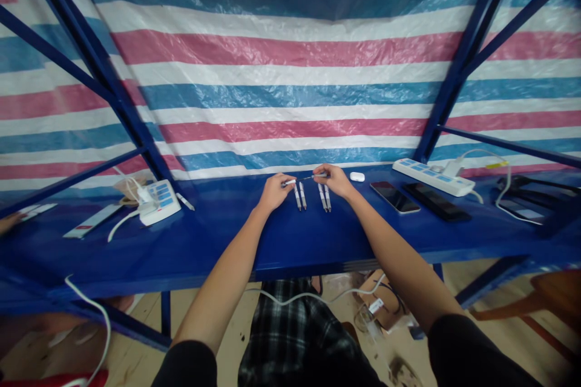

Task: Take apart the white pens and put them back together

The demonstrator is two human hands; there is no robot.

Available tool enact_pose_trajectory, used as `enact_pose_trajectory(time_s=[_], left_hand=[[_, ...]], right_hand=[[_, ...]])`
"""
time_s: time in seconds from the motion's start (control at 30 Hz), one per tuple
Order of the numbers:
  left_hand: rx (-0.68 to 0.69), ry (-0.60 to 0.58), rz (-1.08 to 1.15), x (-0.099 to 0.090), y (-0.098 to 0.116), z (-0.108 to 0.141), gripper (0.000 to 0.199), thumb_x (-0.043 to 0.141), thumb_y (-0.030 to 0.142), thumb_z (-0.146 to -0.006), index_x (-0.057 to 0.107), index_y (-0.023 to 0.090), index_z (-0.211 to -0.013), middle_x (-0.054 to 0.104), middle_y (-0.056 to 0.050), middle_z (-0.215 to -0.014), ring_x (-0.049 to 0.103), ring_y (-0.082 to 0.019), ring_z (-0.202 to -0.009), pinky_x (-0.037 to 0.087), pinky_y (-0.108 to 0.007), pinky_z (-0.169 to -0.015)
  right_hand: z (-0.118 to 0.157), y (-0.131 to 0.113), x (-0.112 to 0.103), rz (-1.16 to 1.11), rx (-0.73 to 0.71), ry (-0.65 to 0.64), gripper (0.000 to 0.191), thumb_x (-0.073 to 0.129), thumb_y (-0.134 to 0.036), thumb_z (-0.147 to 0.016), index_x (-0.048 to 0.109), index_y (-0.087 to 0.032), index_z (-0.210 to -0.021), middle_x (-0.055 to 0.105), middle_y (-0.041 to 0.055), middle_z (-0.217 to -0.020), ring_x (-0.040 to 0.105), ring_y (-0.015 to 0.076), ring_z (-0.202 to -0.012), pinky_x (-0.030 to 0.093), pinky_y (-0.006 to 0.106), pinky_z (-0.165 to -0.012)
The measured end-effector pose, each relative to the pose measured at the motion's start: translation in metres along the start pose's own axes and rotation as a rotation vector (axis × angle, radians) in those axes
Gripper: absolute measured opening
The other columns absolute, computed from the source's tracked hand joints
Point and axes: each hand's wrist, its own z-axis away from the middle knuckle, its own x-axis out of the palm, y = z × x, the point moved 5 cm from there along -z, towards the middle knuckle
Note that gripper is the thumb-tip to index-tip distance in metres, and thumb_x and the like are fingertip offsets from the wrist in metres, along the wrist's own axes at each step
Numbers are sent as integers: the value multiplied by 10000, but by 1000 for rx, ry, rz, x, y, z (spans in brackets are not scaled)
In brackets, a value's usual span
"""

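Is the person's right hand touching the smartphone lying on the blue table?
No, the right hand is pinching a slim pen, and the smartphone lies apart from it further to the right.

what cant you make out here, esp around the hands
Head view, all of these:
The pen between the left hand and right hand: fingers hide its ends, and it's too small to tell if it's one piece.
The four lying pens: too small to read any markings.
Another person's hand: cut off by the left edge.
Dark objects: too shadowed to name, and cut off by the right edge.
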Motion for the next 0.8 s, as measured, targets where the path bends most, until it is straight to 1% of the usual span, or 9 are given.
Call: enact_pose_trajectory(time_s=[0.23,0.37,0.47,0.57,0.67,0.8], left_hand=[[12,-38,14,2,3,1,211,685,230,-885,795,215,-1065,749,-68,-1016,695,-217,-953,537,-334,-897],[21,-53,58,6,5,1,238,729,221,-840,787,211,-1071,755,-63,-1010,698,-206,-918,540,-323,-874],[2,-47,120,8,6,1,216,760,212,-802,780,197,-1017,771,-48,-960,702,-195,-875,542,-316,-859],[-34,-56,177,9,6,2,191,777,227,-786,776,184,-972,780,-38,-901,710,-193,-845,546,-310,-841],[-58,-95,221,10,8,3,206,769,284,-808,783,178,-985,788,-49,-891,717,-194,-813,555,-305,-805],[-80,-163,297,12,9,4,259,691,360,-886,787,159,-1017,792,-74,-884,698,-174,-683,558,-290,-698]], right_hand=[[4,-6,7,-47,8,-61,274,779,-290,-707,728,-174,-950,750,76,-947,677,210,-854,508,333,-790],[7,-14,14,-72,10,-100,276,785,-267,-689,729,-173,-943,755,76,-961,682,203,-837,515,322,-777],[10,-22,20,-53,6,-113,258,785,-253,-677,732,-182,-920,756,55,-920,671,187,-791,507,310,-759],[11,-27,24,-45,-2,-124,255,786,-274,-678,732,-185,-911,754,44,-893,660,181,-753,495,305,-732],[12,-29,22,-45,-7,-103,249,789,-301,-681,732,-184,-894,751,41,-872,651,178,-718,486,305,-712],[12,-31,20,-53,-20,-92,249,796,-325,-687,738,-188,-886,755,43,-875,647,177,-698,486,308,-706]])
